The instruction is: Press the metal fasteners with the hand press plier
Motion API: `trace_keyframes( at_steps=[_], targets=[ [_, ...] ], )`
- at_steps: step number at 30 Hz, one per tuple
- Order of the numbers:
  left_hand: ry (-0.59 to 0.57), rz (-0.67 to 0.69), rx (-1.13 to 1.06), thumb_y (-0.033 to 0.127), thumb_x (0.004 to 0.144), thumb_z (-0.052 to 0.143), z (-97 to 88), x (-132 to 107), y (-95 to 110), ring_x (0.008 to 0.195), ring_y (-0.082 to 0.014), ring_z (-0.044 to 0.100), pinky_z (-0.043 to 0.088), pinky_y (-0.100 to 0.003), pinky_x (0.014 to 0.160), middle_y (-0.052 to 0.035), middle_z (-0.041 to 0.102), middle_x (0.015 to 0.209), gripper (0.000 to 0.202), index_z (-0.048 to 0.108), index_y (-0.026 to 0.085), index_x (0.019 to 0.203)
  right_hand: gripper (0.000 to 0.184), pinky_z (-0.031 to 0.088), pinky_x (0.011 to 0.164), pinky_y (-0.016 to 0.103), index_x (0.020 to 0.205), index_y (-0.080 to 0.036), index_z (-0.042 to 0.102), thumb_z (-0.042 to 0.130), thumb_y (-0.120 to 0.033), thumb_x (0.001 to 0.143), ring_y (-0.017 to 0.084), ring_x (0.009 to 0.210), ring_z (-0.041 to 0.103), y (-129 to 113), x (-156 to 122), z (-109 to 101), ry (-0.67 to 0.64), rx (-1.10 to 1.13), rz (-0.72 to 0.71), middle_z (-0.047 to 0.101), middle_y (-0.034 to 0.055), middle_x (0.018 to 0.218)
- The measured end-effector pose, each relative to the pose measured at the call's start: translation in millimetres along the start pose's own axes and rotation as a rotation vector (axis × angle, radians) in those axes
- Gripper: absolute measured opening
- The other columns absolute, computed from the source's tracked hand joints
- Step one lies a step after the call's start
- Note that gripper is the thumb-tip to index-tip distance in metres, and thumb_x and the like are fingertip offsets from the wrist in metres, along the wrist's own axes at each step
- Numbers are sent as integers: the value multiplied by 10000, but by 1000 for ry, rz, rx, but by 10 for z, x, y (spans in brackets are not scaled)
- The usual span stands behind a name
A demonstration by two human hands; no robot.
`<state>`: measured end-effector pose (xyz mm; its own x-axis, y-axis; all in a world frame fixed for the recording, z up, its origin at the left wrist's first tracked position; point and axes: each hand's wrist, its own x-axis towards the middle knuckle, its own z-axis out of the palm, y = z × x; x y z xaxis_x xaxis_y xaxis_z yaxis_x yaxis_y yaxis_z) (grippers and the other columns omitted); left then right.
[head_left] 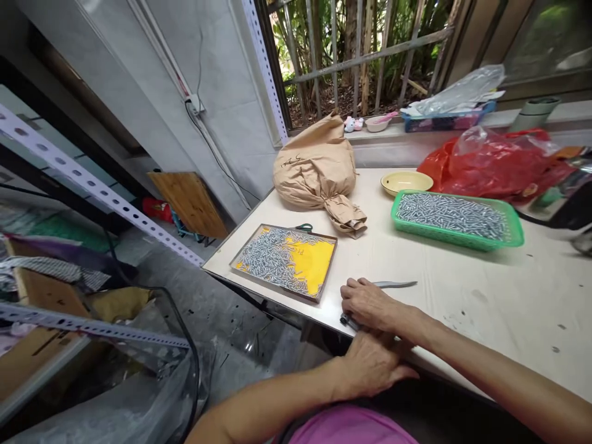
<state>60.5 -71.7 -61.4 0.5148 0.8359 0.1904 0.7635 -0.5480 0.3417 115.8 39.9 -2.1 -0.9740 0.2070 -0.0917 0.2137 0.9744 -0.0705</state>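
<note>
My right hand [367, 304] rests on the white table [462, 290] near its front edge, fingers curled over a thin metal tool [393, 284] whose tip sticks out to the right. A dark part shows under the hand at the table's edge. My left hand [372, 364] lies just below the edge, closed against the right wrist; what it holds, if anything, is hidden. Left of the hands a shallow tray [284, 259] with a yellow bottom holds several small silvery screws.
A green basket [457, 219] full of screws stands further back, beside a yellow bowl [406, 182], a tied brown paper sack [319, 169] and a red plastic bag [490, 163]. Metal shelving [92, 185] and boxes stand on the left, above a grey floor.
</note>
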Motion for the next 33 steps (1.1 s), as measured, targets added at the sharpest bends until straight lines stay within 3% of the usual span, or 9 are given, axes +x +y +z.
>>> trace_keyframes(
  at_steps=[7,11,15,17,20,23,25,30,33],
  targets=[
    [6,14,8,511,900,440,-10,3,66,1118,-271,539,438,-366,913,-155,575,1235,533,524,112,1243,123,376,746,345,811,-172,646,536,-119,814,237,924,519,-75,87,175,57,-43,-21,638,100,869],
    [60,82,26,395,930,434,-260,-156,53,966,-198,570,455,-311,863,-83,640,1048,326,628,152,1029,140,412,725,305,820,-180,621,486,-157,850,199,826,557,0,63,62,213,157,123,644,70,817],
    [183,-315,230,188,938,380,-755,-354,-427,872,-186,530,459,-308,768,-74,627,932,271,636,179,1027,159,457,723,293,939,-199,588,443,-201,871,171,770,589,331,-308,-337,731,335,326,638,53,866],
    [161,-549,344,203,937,386,-993,-409,-806,889,-208,504,448,-321,755,-86,606,895,272,656,178,963,161,466,730,329,984,-219,592,493,-272,869,182,730,601,652,-557,-549,960,293,503,645,44,864],
    [42,-686,420,209,922,411,-1218,-432,-1296,950,-224,481,426,-320,766,-95,585,922,264,671,170,899,214,462,765,378,1027,-231,614,499,-334,878,218,763,611,1230,-840,-724,1133,194,735,661,81,887],
    [-70,-694,446,178,903,403,-1284,-420,-1538,971,-232,483,407,-321,770,-116,575,933,290,668,157,788,216,464,774,401,979,-195,645,508,-315,862,245,814,618,1580,-992,-724,962,194,766,669,121,913],
    [-103,-661,472,182,890,397,-1279,-427,-1648,952,-239,494,402,-325,759,-116,573,920,300,660,164,748,183,457,826,406,946,-175,654,540,-269,838,251,917,611,1566,-1033,-662,882,160,792,671,117,962],
    [-76,-551,452,228,867,381,-1299,-381,-1972,919,-245,537,417,-325,753,-95,590,871,323,647,184,688,191,458,804,286,1015,-190,647,520,-263,891,167,897,615,880,-934,-305,584,323,567,674,54,980],
    [22,-568,369,305,840,407,-1395,-264,-1856,909,-246,573,437,-318,752,-85,630,859,304,674,193,747,268,448,728,265,1075,-204,618,562,-372,874,168,859,615,323,-919,-83,362,369,491,641,52,1039]
  ],
)
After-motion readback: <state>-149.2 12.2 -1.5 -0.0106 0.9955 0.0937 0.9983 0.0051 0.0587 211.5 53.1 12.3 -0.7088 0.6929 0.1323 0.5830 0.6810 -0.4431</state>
